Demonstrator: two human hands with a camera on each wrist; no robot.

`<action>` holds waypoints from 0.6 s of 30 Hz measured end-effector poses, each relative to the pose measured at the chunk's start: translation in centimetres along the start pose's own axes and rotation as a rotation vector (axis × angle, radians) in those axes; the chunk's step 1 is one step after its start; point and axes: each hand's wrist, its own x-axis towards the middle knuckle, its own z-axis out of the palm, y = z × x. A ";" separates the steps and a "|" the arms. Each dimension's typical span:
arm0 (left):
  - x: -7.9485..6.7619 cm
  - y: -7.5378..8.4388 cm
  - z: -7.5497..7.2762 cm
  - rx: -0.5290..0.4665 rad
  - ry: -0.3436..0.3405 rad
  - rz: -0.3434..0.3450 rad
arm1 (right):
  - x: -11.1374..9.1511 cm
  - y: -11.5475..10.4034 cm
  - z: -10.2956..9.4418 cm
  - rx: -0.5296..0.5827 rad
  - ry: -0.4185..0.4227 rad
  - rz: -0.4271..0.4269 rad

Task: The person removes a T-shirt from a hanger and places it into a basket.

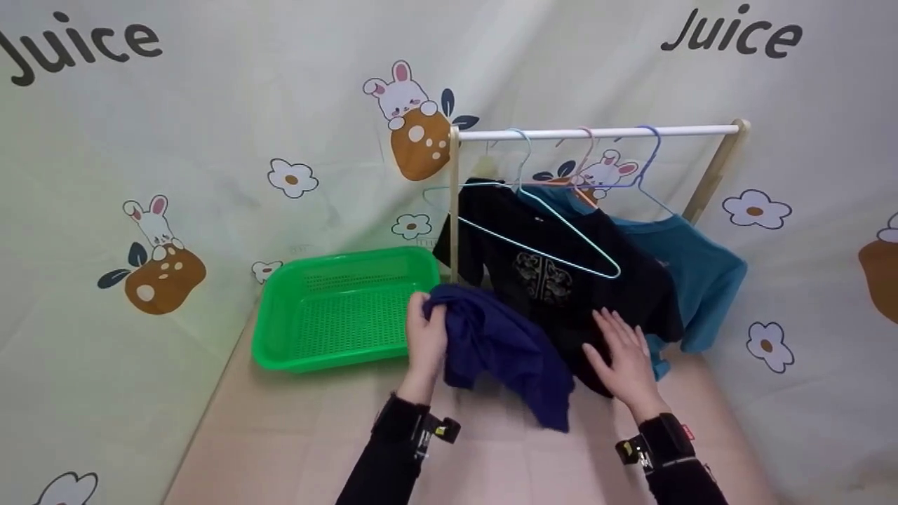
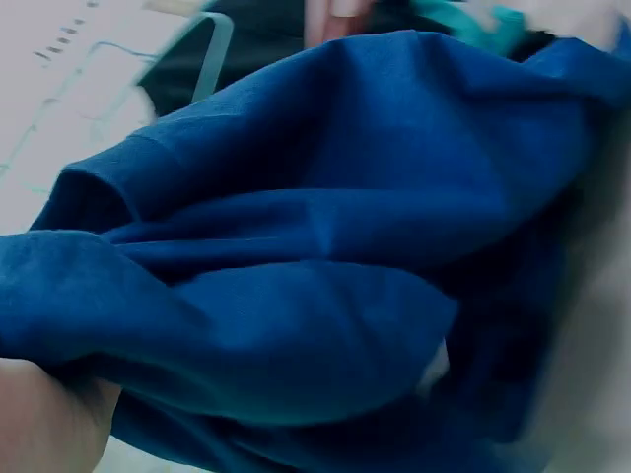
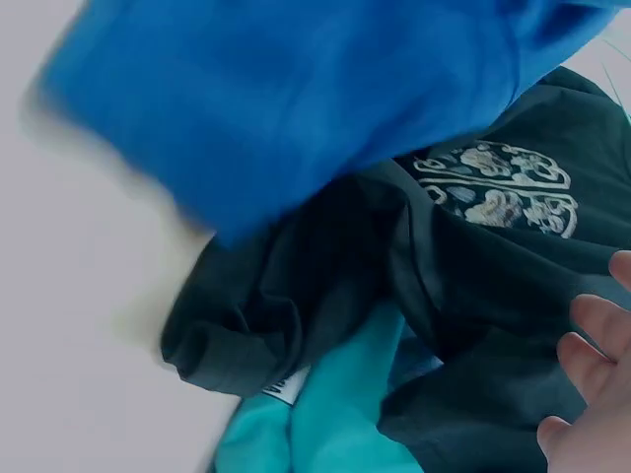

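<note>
A dark blue garment (image 1: 501, 344) hangs bunched from my left hand (image 1: 426, 340), which grips it by one end in front of the rack. In the left wrist view the blue cloth (image 2: 325, 227) fills most of the picture. My right hand (image 1: 626, 361) has its fingers spread, in front of the lower part of a black shirt (image 1: 596, 259) with a pale printed emblem. Nothing is held in it. A light teal hanger (image 1: 579, 242), with no garment on it, hangs on the rack before the black shirt. Behind that shirt hangs a teal shirt (image 1: 708, 259).
A green perforated basket (image 1: 351, 358) stands left of the rack. The rack has a white rail (image 1: 617, 132) and wooden posts (image 1: 712, 175); pink and blue-purple hangers (image 1: 651, 151) hook over the rail. A printed cloth backdrop (image 1: 231, 105) encloses the beige surface (image 1: 477, 449).
</note>
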 end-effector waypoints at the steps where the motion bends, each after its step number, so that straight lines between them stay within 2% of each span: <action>1: 0.5 0.9 -0.2 -0.025 0.008 0.012 | 0.1 0.1 -0.2 0.002 0.005 0.000; 2: 0.8 2.2 -0.4 -0.041 0.017 0.027 | 0.2 0.1 -0.5 0.002 0.011 0.001; 5: 2.5 4.6 -1.0 -0.080 0.047 0.055 | 0.7 0.2 -1.5 0.006 0.026 0.001; 12: 6.4 8.9 -2.6 -0.179 0.151 0.169 | 1.8 0.2 -3.9 0.008 0.057 -0.004; 18: 8.9 13.0 -3.8 -0.268 0.192 0.233 | 2.1 0.4 -5.1 0.018 0.077 0.006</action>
